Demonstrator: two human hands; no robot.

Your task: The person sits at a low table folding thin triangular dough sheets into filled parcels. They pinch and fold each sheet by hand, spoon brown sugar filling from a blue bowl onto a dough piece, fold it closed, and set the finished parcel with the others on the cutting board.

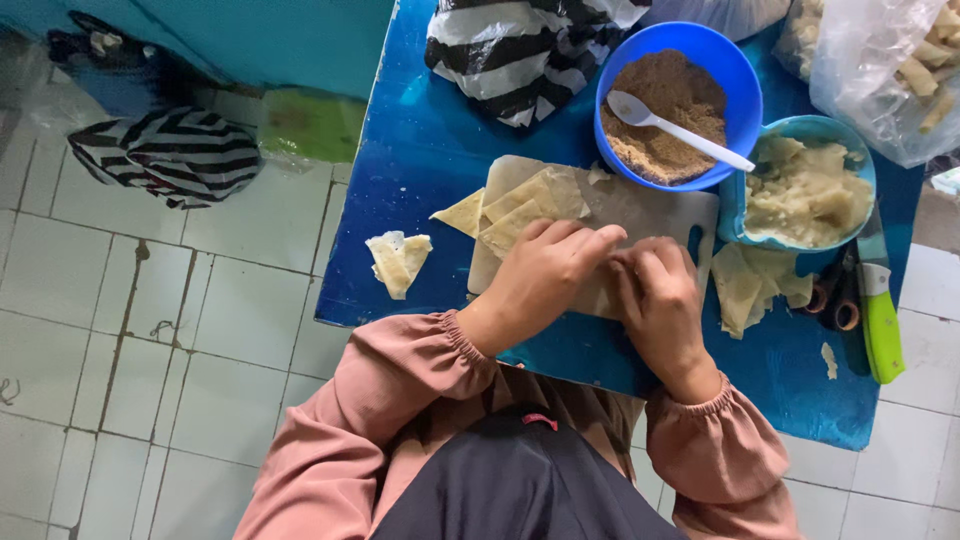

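hands: left [545,270], right [655,290] pressed on wrapper [600,300] | hidden beneath | cutting board [650,205]

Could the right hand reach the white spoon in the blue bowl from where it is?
Probably yes. The right hand rests on the cutting board, and the spoon's handle sticks out over the bowl rim just beyond, with nothing lying between them.

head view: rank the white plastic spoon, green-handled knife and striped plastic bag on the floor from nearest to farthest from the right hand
Measured from the right hand on the white cutting board:
1. White plastic spoon, just above the hand, resting in the blue bowl of brown crumbs.
2. Green-handled knife, off to the hand's right at the blue table's edge.
3. Striped plastic bag on the floor, far left, off the table.
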